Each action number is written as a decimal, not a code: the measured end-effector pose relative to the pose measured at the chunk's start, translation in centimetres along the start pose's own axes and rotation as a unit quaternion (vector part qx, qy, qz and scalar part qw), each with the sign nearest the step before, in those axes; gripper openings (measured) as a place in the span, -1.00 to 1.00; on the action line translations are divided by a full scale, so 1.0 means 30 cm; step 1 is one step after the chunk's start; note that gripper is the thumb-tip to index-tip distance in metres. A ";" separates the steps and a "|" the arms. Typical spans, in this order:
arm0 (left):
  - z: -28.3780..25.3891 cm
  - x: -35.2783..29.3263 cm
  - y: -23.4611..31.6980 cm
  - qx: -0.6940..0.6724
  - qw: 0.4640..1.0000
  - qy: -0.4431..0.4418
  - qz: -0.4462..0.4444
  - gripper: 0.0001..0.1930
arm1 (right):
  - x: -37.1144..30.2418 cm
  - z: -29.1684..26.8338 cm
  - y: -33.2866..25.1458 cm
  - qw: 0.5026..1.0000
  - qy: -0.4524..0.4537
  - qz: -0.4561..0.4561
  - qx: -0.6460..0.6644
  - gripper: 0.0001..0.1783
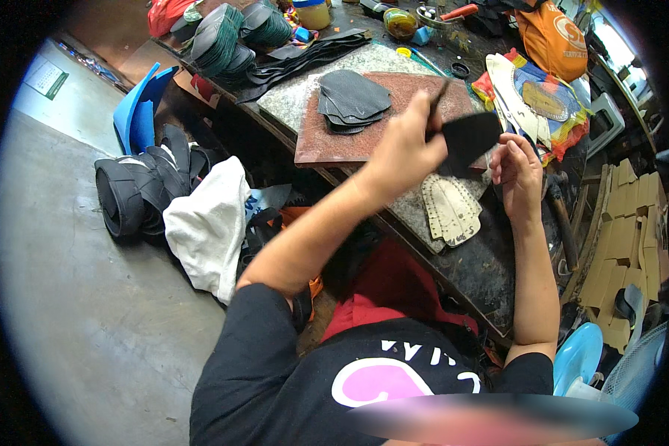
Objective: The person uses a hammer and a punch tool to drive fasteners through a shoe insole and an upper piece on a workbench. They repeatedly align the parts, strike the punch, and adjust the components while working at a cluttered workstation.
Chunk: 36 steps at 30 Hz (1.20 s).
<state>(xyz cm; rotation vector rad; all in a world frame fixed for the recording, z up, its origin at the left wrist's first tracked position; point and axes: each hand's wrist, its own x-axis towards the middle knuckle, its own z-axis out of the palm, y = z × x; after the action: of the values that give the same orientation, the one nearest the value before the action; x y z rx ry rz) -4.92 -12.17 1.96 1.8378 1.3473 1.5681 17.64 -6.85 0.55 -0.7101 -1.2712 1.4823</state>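
Observation:
My left hand (405, 152) is closed on a black rounded cut piece (470, 140), slightly blurred, raised over the worktable. A thin dark strip sticks up from the same hand; whether it is part of that piece I cannot tell. At the piece's right edge is my right hand (518, 171), fingers loosely curled and apart, with the tips close to the edge; contact is unclear. A stack of grey-black cut pieces (353, 100) lies on the reddish-brown board (320, 149), left of my left hand. Cream perforated pieces (451, 208) rest below my hands.
Bundled dark pieces (217, 44) and black strips (308, 63) lie at the back left. To the right are cream-white cut pieces (509, 85), an orange bag (551, 41) and a hammer (563, 219). A white cloth (212, 230) hangs left of the table, near black rolls (130, 189).

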 end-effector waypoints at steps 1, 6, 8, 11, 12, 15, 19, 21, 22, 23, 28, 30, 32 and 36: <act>-0.020 0.065 -0.031 0.041 0.998 0.021 0.052 -0.72 | 0.002 -0.006 0.000 1.000 0.003 -0.007 -0.008 -0.75; -0.158 0.429 -0.237 0.029 0.998 0.045 -0.035 -0.72 | 0.006 -0.022 -0.001 0.999 0.006 -0.010 -0.030 -0.74; -0.206 0.500 -0.289 -0.023 0.995 0.057 -0.074 -0.66 | 0.007 -0.023 -0.002 0.999 0.007 -0.013 -0.043 -0.75; -0.302 0.575 -0.316 -0.081 0.989 0.115 -0.047 -0.60 | 0.008 -0.023 -0.005 0.998 0.018 -0.015 -0.057 -0.75; -0.340 0.603 -0.321 -0.031 0.985 0.160 -0.049 -0.61 | 0.007 -0.022 -0.006 0.998 0.021 -0.011 -0.057 -0.75; -0.436 0.636 -0.380 -0.052 0.966 0.198 -0.155 -0.70 | 0.008 -0.022 -0.005 0.998 0.011 -0.008 -0.054 -0.76; -0.483 0.592 -0.540 0.287 0.927 0.109 -0.213 -0.44 | 0.010 -0.020 0.000 0.997 0.004 -0.004 -0.079 -0.76; -0.495 0.557 -0.599 0.321 0.915 0.088 -0.227 -0.38 | 0.011 -0.017 0.000 0.996 0.005 -0.010 -0.083 -0.76; -0.502 0.552 -0.613 0.318 0.920 0.085 -0.215 -0.41 | 0.011 -0.015 0.000 0.996 0.017 -0.008 -0.087 -0.76; -0.509 0.542 -0.616 0.312 0.923 0.087 -0.205 -0.44 | 0.011 -0.015 -0.001 0.996 0.008 -0.012 -0.090 -0.76; -0.514 0.484 -0.479 0.299 0.941 0.121 -0.100 -0.65 | 0.003 -0.023 0.006 0.988 -0.003 -0.022 -0.154 -0.73; -0.451 0.433 -0.384 0.212 0.960 0.180 0.037 -0.85 | 0.007 -0.031 0.022 0.980 -0.015 -0.046 -0.195 -0.75; -0.392 0.340 -0.277 0.159 0.983 0.090 0.027 -0.86 | 0.013 -0.037 0.045 0.972 -0.043 -0.067 -0.219 -0.79; -0.165 0.206 -0.138 0.238 0.968 -0.035 0.069 -0.82 | 0.026 -0.042 0.077 0.932 -0.009 -0.142 -0.333 -0.77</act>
<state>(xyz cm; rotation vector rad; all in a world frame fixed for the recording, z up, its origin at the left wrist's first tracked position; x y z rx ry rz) -11.61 -6.50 3.66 2.2848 1.7063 1.3020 17.79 -5.51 -1.82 -0.8945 -1.8296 0.8093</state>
